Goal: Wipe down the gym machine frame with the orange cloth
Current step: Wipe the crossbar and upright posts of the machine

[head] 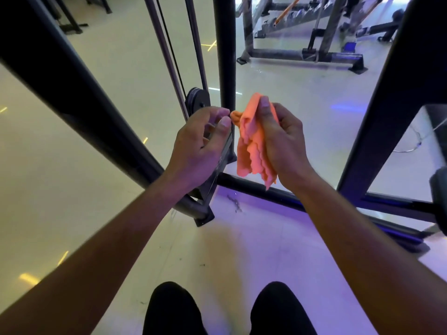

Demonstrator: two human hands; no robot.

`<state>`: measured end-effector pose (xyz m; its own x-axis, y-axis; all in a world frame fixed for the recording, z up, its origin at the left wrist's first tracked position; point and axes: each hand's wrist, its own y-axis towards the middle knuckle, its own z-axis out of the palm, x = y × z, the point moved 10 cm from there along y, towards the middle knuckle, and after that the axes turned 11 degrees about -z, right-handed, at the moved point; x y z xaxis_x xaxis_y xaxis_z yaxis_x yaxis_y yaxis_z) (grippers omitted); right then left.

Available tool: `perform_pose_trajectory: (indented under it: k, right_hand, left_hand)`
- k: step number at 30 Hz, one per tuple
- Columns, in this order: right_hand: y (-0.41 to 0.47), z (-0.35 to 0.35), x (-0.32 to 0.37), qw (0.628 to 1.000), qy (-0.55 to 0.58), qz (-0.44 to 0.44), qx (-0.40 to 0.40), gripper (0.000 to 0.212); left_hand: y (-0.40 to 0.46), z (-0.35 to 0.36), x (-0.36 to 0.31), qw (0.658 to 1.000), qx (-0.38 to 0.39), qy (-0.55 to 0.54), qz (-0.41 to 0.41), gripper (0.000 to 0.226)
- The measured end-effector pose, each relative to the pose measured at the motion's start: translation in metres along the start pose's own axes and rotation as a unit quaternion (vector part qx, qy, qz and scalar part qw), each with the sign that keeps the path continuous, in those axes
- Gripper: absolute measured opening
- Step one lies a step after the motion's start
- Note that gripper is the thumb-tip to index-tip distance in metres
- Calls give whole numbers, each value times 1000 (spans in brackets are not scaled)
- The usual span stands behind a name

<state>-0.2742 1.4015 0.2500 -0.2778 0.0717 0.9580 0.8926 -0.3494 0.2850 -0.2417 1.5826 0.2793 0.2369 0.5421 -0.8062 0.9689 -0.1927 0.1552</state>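
Your right hand [281,141] pinches the orange cloth [251,143], hanging lengthwise | left hand [200,143] pinches its corner | frame upright [223,56] just behind, mid-frame.

Bare forearms [135,238] (sleeveless), black trousers [174,310]

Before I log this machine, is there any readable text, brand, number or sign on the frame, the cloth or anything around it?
No readable text anywhere in the head view.
Black steel machine frame: no label or number shows.
Dark plate at the frame's base, beside the left hand: too dark to show any marking.
Crumpled orange cloth: plain.
Blue patch on the far rack: too blurred to tell.
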Motion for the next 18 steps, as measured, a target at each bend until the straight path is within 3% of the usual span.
perform_pose_trajectory:
  k: [10, 18]
  right_hand:
    - [-20, 21, 95, 999, 24, 16, 30, 45]
    - [-32, 31, 196, 997, -44, -2, 56, 45]
  left_hand:
    - [-38, -84, -58, 999, -27, -27, -23, 25]
    - [-51, -175, -115, 997, -68, -33, -31, 30]
